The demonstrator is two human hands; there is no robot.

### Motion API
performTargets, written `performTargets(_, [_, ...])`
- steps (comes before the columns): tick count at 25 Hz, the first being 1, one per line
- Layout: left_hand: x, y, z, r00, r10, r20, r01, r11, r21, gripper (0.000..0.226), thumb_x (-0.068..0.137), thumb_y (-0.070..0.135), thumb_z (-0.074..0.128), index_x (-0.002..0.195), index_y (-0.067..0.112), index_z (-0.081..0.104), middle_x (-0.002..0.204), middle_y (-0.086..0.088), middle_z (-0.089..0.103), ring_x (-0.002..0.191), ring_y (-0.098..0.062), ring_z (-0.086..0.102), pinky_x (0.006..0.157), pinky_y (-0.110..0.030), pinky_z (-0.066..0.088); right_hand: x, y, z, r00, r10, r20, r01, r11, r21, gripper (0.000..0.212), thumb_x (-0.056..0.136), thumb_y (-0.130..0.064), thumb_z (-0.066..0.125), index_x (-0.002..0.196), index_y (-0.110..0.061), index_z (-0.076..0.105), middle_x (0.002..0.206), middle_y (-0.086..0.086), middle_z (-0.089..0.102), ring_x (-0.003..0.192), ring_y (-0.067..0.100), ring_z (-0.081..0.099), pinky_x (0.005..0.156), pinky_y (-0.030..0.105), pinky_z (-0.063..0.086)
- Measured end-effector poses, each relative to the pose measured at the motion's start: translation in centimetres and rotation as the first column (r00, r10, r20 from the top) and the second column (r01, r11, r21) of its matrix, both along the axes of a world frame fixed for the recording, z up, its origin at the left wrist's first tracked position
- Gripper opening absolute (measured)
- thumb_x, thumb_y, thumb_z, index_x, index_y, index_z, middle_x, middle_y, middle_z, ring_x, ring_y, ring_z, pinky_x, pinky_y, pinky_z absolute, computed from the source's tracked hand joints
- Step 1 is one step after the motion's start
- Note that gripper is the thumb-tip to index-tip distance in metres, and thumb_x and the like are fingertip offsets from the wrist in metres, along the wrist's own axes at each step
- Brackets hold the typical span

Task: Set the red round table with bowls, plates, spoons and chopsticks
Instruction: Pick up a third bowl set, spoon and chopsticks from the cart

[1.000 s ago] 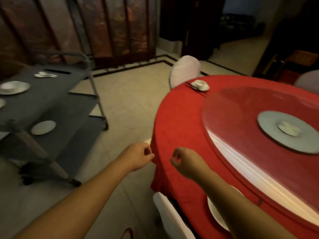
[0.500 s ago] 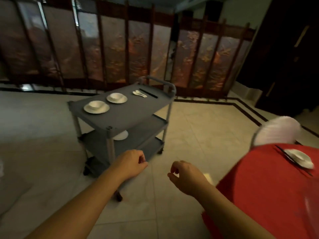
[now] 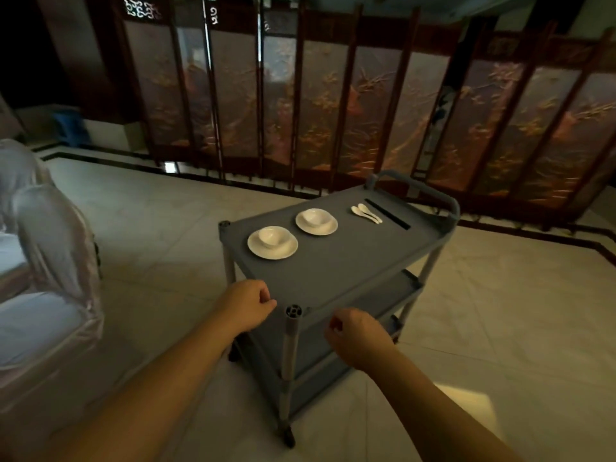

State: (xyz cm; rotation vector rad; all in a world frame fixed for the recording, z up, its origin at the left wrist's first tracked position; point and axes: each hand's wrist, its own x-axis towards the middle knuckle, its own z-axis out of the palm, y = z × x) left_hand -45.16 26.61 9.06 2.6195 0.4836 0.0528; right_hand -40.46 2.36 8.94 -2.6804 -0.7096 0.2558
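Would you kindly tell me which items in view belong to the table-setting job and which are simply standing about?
For the job:
- near bowl on plate
- far bowl on plate
- two white spoons
- black chopsticks
- grey cart carrying them

Standing about:
- covered chairs
- folding screen
- blue stool

Grey cart (image 3: 350, 261), folding screen (image 3: 366, 111), covered chairs (image 3: 50, 261)

Head-worn view, forward and down (wide-angle), near the cart (image 3: 333, 265).
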Motion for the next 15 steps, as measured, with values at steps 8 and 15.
performTargets(8, [13.4, 6.0, -2.9, 0.975, 0.218, -0.052, -0.221, 0.974, -0.057, 0.026, 0.094, 0.035, 0.066, 0.109, 0.014, 0.068, 0.112, -0.008, 0.07, 0.103, -0.026, 0.066, 0.09, -0.04, 0.055, 18.7, 7.1, -2.7, 0.98, 0.129, -0.149, -0.121, 0.991, 0.063, 0.026, 0.093, -0.037, 0.059, 0.097, -0.013, 0.068, 0.098, 0.008, 0.069, 0.091, 0.025, 0.065, 0.077, 0.037, 0.053])
performTargets(15, [21.3, 10.2, -5.2, 0.905, 0.417, -0.089, -0.425, 0.898, -0.113, 0.023, 0.095, 0.031, 0.064, 0.11, 0.013, 0.064, 0.11, -0.01, 0.069, 0.099, -0.027, 0.064, 0.087, -0.039, 0.053, 29.6, 12.6, -4.6, 0.952, 0.138, -0.272, -0.127, 0.99, 0.059, 0.016, 0.09, -0.034, 0.061, 0.09, -0.018, 0.064, 0.09, 0.004, 0.067, 0.085, 0.02, 0.062, 0.071, 0.031, 0.047])
